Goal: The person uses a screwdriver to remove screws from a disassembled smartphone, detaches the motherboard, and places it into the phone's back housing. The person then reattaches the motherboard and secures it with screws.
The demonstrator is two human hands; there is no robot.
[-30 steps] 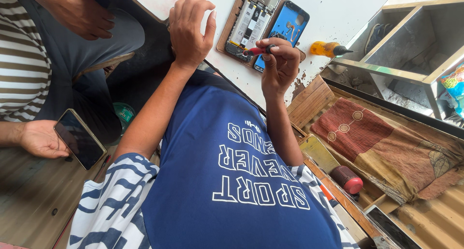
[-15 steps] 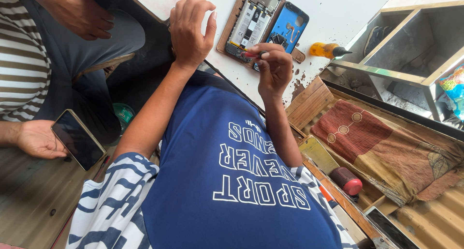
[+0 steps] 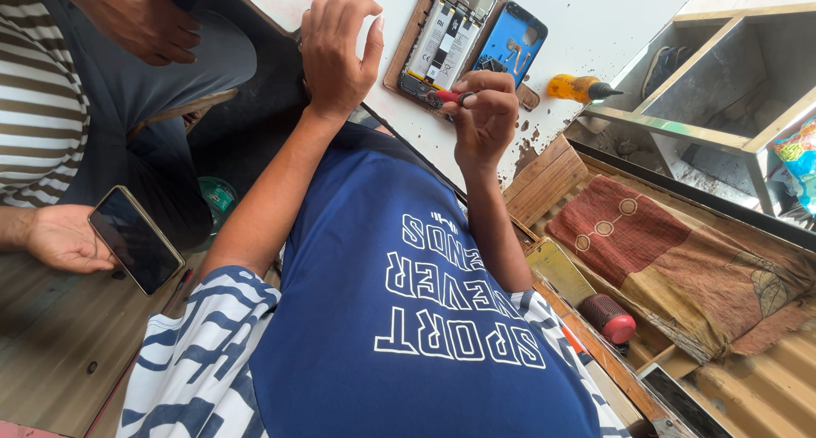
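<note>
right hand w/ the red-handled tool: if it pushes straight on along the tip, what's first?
Likely the opened phone on the wooden board: the right hand aims its red-handled screwdriver at the phone's lower edge. Contact unclear.

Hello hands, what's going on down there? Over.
Right hand pinching red screwdriver at opened phone. Left hand resting on white table. Nothing blocking.

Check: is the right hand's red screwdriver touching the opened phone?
Cannot tell. In the head view the right hand holds the red screwdriver at the bottom edge of the opened phone, but the fingers hide its tip.
</note>
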